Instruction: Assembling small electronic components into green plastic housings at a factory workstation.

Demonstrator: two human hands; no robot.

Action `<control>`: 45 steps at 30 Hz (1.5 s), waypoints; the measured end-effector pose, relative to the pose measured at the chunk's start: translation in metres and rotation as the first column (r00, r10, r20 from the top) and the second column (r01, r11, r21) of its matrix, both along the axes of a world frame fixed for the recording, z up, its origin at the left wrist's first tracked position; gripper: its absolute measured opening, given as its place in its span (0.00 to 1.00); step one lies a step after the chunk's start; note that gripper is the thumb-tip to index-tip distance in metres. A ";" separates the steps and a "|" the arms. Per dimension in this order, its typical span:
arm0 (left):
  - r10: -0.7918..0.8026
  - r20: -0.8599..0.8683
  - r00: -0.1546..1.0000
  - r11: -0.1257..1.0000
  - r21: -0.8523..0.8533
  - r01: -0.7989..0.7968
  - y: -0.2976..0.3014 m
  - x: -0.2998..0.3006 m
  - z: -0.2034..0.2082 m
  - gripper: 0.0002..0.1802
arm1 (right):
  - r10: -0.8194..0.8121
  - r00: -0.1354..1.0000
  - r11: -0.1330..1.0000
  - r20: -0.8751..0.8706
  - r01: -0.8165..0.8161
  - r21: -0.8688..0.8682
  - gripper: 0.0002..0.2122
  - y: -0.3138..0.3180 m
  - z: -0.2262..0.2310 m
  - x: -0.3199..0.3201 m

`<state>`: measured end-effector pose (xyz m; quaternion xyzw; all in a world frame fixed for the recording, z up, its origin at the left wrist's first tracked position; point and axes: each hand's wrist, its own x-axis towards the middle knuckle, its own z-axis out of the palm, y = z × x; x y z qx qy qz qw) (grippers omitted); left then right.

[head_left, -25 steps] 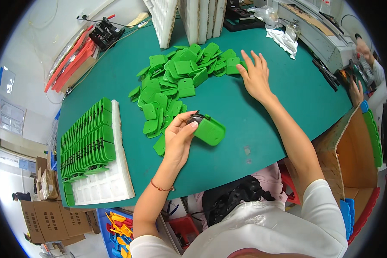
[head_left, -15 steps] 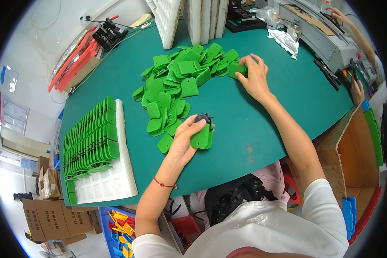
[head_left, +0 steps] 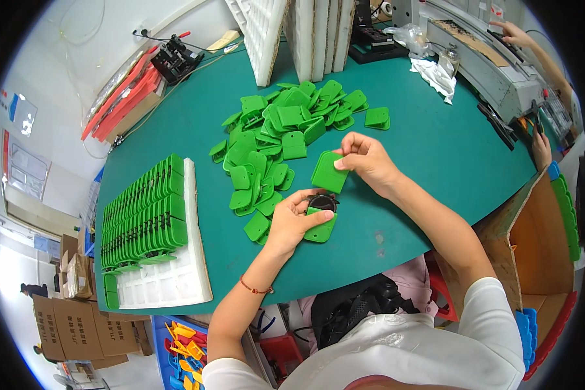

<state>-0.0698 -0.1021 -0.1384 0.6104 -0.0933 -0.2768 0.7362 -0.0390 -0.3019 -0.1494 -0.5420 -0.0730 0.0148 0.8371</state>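
My left hand (head_left: 289, 224) is closed on a green plastic clip (head_left: 323, 232) with a round black piece (head_left: 321, 203) at its upper end, the thumb lying across its face. Just above it, my right hand (head_left: 371, 168) pinches a second green clip (head_left: 329, 173) by its right edge. The two clips are close together; whether they touch I cannot tell. Beyond both hands spreads a heap of loose green clips (head_left: 293, 144). One clip (head_left: 377, 117) lies apart at the heap's right.
On the left, a white foam tray (head_left: 162, 286) holds rows of green clips (head_left: 143, 214) with black parts. White foam panels (head_left: 302, 39) stand at the back. A cardboard box (head_left: 542, 227) is at the right. Another person's hands (head_left: 540, 146) work beside a grey machine (head_left: 484, 55).
My right hand has come from the heap's right end toward my left hand, carrying a green clip. My left hand has shifted slightly right and turned its clip. The view has shifted slightly.
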 end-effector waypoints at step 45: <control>0.144 0.948 0.283 -0.214 0.309 -0.926 0.356 -0.052 0.124 0.20 | 0.098 0.995 0.994 0.010 -0.098 -0.039 0.13 0.009 -0.009 0.003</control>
